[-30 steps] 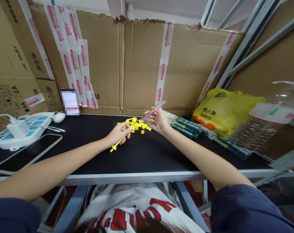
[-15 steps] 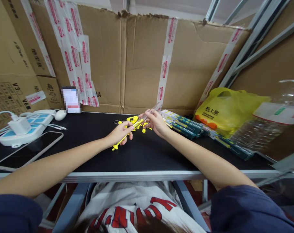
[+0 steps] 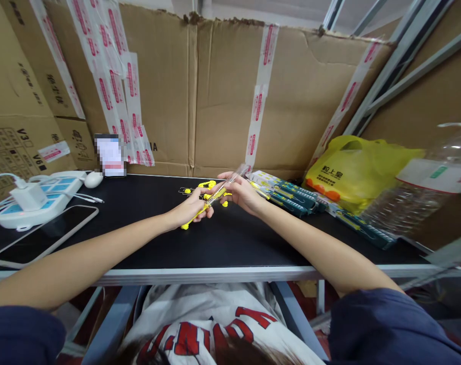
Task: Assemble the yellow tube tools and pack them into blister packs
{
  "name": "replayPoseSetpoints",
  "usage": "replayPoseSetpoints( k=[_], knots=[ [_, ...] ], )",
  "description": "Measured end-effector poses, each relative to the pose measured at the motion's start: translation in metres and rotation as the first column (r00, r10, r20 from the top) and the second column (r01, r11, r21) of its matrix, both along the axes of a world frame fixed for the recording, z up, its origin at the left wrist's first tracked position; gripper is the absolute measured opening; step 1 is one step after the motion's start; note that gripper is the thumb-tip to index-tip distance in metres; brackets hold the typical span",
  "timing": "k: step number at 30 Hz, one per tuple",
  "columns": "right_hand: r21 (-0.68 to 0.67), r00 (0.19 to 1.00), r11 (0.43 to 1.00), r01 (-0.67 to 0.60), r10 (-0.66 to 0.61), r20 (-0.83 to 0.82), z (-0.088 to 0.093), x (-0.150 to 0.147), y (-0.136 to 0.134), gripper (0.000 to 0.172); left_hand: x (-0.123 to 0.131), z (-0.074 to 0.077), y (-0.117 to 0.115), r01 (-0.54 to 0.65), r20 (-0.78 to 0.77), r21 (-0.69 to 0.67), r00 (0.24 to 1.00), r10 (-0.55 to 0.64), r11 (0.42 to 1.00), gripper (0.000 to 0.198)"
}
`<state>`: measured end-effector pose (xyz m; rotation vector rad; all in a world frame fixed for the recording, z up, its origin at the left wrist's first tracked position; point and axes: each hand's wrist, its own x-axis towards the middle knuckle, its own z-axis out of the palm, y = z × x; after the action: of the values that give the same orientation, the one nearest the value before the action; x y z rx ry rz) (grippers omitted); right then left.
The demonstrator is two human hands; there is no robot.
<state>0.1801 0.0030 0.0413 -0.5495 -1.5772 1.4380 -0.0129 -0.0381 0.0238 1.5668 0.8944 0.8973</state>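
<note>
- Yellow rod (image 3: 214, 197): ctr of frame, tilted, above black table (image 3: 253, 243); upper end at mouth of clear tube (image 3: 240, 173).
- L hand (image 3: 190, 210): fingers pinched on rod.
- R hand (image 3: 244, 195): fingers gripping tube.
- Yellow parts pile (image 3: 206, 185): just behind hands.

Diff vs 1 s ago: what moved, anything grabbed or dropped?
The right hand lowered its clear tube toward the left hand, whose yellow rod moved up until its tip meets the tube's lower end. Nothing grabbed or let go. Loose yellow parts, phone, power strip and yellow bag stayed put.
</note>
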Motion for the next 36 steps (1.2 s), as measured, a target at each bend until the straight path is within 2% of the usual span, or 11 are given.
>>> replayPoseSetpoints(
  k=[4, 7, 12, 17, 22, 26, 32, 36],
  knots=[
    [0.012, 1.0, 1.0, -0.005, 0.005, -0.018, 0.001, 0.002, 0.0, 0.028, -0.003, -0.007, 0.007, 0.057, 0.018, 0.1, 0.998, -0.059, 0.993, 0.049],
    [0.01, 1.0, 1.0, -0.012, 0.012, -0.022, 0.002, 0.003, 0.003, 0.024, -0.007, -0.012, 0.014, 0.117, -0.036, 0.138, 0.993, -0.113, 0.984, 0.056],
    [0.024, 1.0, 1.0, -0.012, 0.013, -0.022, -0.001, 0.002, 0.004, 0.018, -0.01, -0.012, 0.012, 0.065, -0.121, 0.185, 0.992, -0.043, 0.981, 0.05],
    [0.064, 0.99, 0.992, -0.106, 0.099, 0.102, -0.006, -0.001, -0.002, 0.024, -0.005, -0.007, 0.004, 0.005, -0.091, 0.157, 0.996, 0.009, 0.988, 0.047],
    [0.057, 0.957, 0.98, -0.191, 0.173, 0.235, -0.007, -0.004, -0.009, 0.024, -0.004, -0.011, 0.007, 0.005, -0.08, 0.14, 0.997, 0.006, 0.99, 0.05],
    [0.083, 0.953, 0.975, -0.208, 0.183, 0.24, -0.005, 0.0, -0.006, 0.027, -0.003, -0.013, 0.011, -0.022, -0.045, 0.11, 0.999, 0.027, 0.994, 0.051],
    [0.085, 0.945, 0.959, -0.27, 0.248, 0.212, -0.004, 0.004, 0.001, 0.032, -0.002, -0.014, 0.014, -0.042, 0.116, -0.002, 0.992, 0.042, 0.999, 0.047],
    [0.108, 0.961, 0.968, -0.228, 0.205, 0.187, 0.001, 0.008, 0.004, 0.036, -0.005, -0.016, 0.019, -0.051, 0.119, 0.028, 0.992, 0.047, 0.998, 0.042]
  ],
)
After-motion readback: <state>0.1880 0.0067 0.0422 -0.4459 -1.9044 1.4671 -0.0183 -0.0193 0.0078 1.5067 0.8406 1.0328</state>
